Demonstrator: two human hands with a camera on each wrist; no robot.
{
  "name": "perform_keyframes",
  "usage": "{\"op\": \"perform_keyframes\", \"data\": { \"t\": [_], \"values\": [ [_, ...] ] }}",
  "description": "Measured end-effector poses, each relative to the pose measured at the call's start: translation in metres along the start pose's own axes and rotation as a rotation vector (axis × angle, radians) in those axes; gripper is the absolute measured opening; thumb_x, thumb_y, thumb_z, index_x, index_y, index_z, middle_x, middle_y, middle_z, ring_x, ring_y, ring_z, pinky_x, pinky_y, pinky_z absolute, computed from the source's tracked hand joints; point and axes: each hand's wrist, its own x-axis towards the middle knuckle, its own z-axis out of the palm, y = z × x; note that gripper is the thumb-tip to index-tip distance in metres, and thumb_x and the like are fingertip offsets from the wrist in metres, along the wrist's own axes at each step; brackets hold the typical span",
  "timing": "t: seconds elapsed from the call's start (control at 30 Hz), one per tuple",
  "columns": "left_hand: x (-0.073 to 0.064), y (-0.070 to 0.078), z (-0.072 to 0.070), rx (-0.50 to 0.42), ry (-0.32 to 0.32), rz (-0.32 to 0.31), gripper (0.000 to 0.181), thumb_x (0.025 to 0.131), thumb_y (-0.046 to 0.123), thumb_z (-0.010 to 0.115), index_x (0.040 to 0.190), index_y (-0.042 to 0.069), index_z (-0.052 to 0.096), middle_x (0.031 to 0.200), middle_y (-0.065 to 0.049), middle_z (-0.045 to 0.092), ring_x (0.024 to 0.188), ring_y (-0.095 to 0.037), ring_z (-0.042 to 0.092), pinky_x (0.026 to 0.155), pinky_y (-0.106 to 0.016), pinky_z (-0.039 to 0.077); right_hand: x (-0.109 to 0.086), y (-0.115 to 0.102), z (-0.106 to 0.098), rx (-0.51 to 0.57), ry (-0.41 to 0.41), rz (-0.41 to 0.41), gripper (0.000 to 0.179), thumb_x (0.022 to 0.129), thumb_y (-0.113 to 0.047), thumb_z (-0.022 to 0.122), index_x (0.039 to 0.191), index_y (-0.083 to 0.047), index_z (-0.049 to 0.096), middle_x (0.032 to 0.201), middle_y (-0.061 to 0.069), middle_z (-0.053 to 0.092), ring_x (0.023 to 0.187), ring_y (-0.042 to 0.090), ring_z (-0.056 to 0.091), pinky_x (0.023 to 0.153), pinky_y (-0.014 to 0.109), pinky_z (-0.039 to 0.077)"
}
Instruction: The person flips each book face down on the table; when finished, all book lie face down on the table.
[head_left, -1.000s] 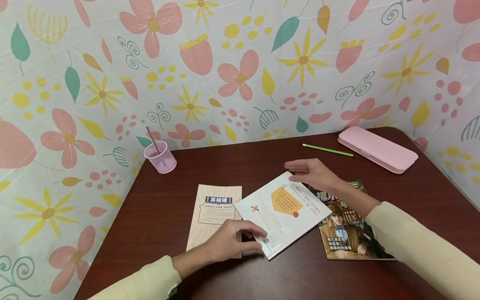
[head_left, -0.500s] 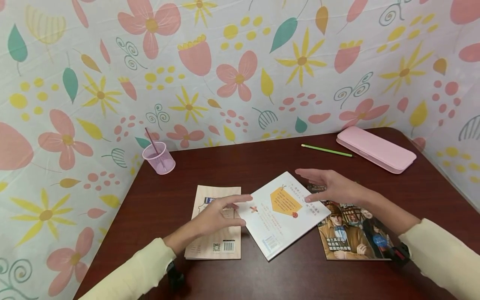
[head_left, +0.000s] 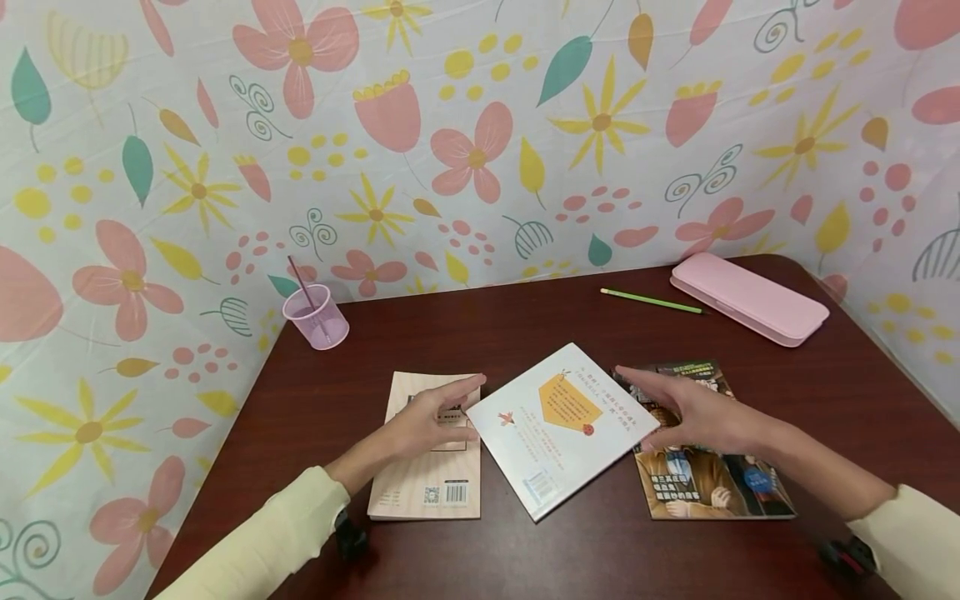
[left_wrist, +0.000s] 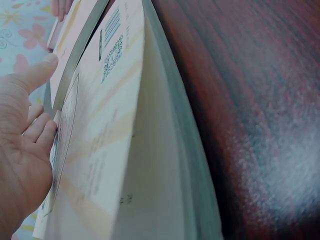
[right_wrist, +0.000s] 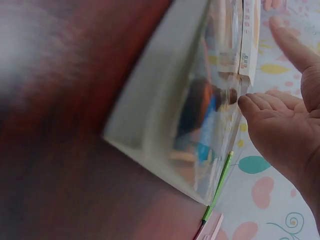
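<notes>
A white book [head_left: 558, 467] with an orange patch on its cover lies askew between my hands. My left hand [head_left: 420, 423] hovers over a beige book [head_left: 420, 479], fingers extended toward the white book's left corner. Opposite it, my right hand [head_left: 701, 414] is above a comic-style book [head_left: 682, 487] with a figure in a brown coat; its fingers are near the white book's right corner. In the left wrist view the left hand [left_wrist: 25, 135] has nothing in its grasp, and in the right wrist view the right hand [right_wrist: 287, 120] holds nothing either.
A pink pencil case [head_left: 750, 298] sits at the back right of the dark wooden table [head_left: 450, 329], with a green pencil [head_left: 652, 301] to its left. At the back left stands a lilac mesh cup [head_left: 317, 321] holding a thin stick. A flowered cloth [head_left: 480, 100] hangs behind.
My left hand has moved off the white book's lower edge, up and left over the beige book. The right hand has come down and right from the white book's top corner. The books stay put.
</notes>
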Motion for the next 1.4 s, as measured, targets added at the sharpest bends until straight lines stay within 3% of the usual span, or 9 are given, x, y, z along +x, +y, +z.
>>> {"op": "perform_keyframes", "data": {
  "t": [0.13,0.3,0.57,0.83,1.03,1.27,1.4],
  "values": [
    [0.001,0.000,0.001,-0.033,0.006,-0.004,0.081,0.093,0.004,0.082,0.163,0.003,0.041,0.163,-0.013,0.046,0.146,-0.028,0.049,0.117,-0.039,0.043,-0.003,0.002,0.003,-0.009,0.018,-0.012,0.100,0.086,-0.011,0.089,0.164,0.004,0.030,0.167,0.028,0.032,0.152,0.051,0.029,0.106,0.015,0.043],
    [0.003,-0.002,0.004,-0.047,0.007,0.006,0.073,0.093,-0.001,0.079,0.159,0.000,0.046,0.159,-0.015,0.051,0.143,-0.029,0.054,0.111,-0.034,0.048,-0.003,0.007,0.007,-0.078,0.047,-0.029,0.092,0.087,-0.003,0.086,0.164,0.002,0.035,0.164,0.025,0.041,0.145,0.045,0.044,0.100,0.022,0.052],
    [0.002,0.000,0.007,0.041,0.040,0.054,0.066,0.093,-0.003,0.079,0.154,-0.002,0.053,0.153,-0.015,0.058,0.130,-0.028,0.065,0.104,-0.031,0.054,-0.001,0.006,0.010,-0.100,0.085,-0.014,0.080,0.089,0.008,0.080,0.159,0.002,0.044,0.158,0.024,0.050,0.136,0.037,0.056,0.091,0.025,0.057],
    [-0.002,0.007,0.013,0.167,0.051,0.004,0.069,0.091,0.007,0.084,0.154,0.005,0.056,0.141,-0.004,0.069,0.119,-0.015,0.069,0.102,-0.028,0.055,0.003,0.002,0.011,-0.150,0.150,0.038,0.066,0.091,0.011,0.076,0.152,0.006,0.053,0.148,0.028,0.058,0.117,0.029,0.069,0.067,0.027,0.054],
    [-0.011,0.012,0.020,0.289,0.068,0.021,0.069,0.089,0.009,0.087,0.152,0.004,0.059,0.125,-0.003,0.076,0.109,-0.012,0.071,0.099,-0.032,0.056,0.008,-0.002,0.014,-0.226,0.222,0.025,0.056,0.089,0.012,0.078,0.142,0.010,0.061,0.133,0.027,0.069,0.106,0.031,0.075,0.071,0.028,0.060],
    [-0.023,0.019,0.027,0.292,0.066,0.017,0.074,0.086,0.011,0.091,0.152,0.004,0.058,0.111,0.000,0.075,0.100,-0.008,0.069,0.088,-0.024,0.058,0.017,-0.006,0.011,-0.332,0.275,0.012,0.043,0.087,0.007,0.082,0.129,0.005,0.074,0.118,0.019,0.077,0.093,0.021,0.074,0.061,0.024,0.050],
    [-0.029,0.022,0.032,0.292,0.075,0.016,0.076,0.085,0.012,0.092,0.152,0.004,0.058,0.107,0.002,0.075,0.096,-0.006,0.068,0.083,-0.023,0.058,0.024,-0.007,0.011,-0.364,0.294,0.012,0.038,0.087,0.005,0.084,0.124,0.003,0.077,0.113,0.017,0.078,0.096,0.024,0.076,0.062,0.025,0.049]
  ]
}}
